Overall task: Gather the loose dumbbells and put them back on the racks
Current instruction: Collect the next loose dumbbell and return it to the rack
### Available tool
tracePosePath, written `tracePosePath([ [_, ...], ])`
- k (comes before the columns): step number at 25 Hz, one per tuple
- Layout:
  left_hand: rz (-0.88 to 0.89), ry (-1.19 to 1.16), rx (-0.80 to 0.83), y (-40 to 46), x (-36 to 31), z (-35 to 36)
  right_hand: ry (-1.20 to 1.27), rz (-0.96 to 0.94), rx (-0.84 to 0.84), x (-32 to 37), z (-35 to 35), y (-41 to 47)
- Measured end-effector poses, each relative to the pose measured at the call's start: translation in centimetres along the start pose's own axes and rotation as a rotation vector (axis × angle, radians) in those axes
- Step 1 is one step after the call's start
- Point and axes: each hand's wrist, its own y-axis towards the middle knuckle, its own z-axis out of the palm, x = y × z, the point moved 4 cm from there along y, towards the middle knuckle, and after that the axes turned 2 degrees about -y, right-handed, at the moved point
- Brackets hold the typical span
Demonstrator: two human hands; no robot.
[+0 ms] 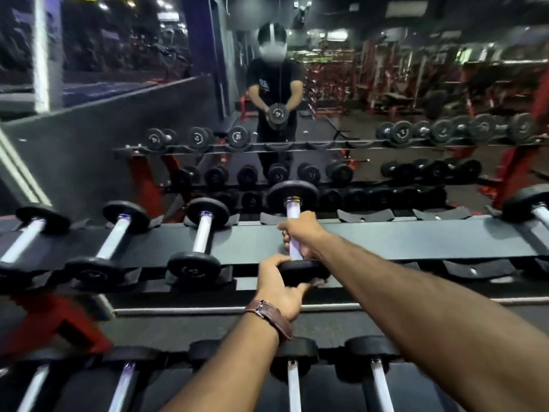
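Note:
A black dumbbell (292, 195) with a pale steel handle lies lengthwise over the top shelf of the rack (386, 239), just right of centre. My right hand (300, 230) grips its handle from above. My left hand (277, 288), with a brown watch strap on the wrist, holds the dumbbell's near head from below and the left. The far head sits above the rear cradle. I cannot tell whether the dumbbell rests on the shelf or hangs just above it.
Three dumbbells (202, 233) lie in cradles to the left, one (531, 205) at the far right; bare cradles (365, 215) lie between. A lower shelf (294, 379) holds several more. A mirror behind reflects the person (274, 93), the racks and gym machines. Red rack leg (56, 322) at left.

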Motion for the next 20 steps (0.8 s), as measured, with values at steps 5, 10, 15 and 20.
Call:
tracePosePath([
  [5, -0.080, 0.045, -0.095, 8.6, -0.8, -1.3, -0.085, 0.090, -0.055, -3.9, 0.3, 8.5],
  [10, -0.154, 0.001, -0.207, 12.1, -2.2, -3.0, -0.137, 0.102, -0.051, -5.0, 1.3, 12.4],
  [15, -0.177, 0.032, -0.166, 8.8, -2.5, -1.7, -0.271, 0.094, -0.087, -4.1, 1.6, 11.0],
  [20, 0.161, 0.653, -0.335, 4.9, -3.9, -2.3, -0.321, -0.096, 0.045, -2.5, -2.3, 3.2],
])
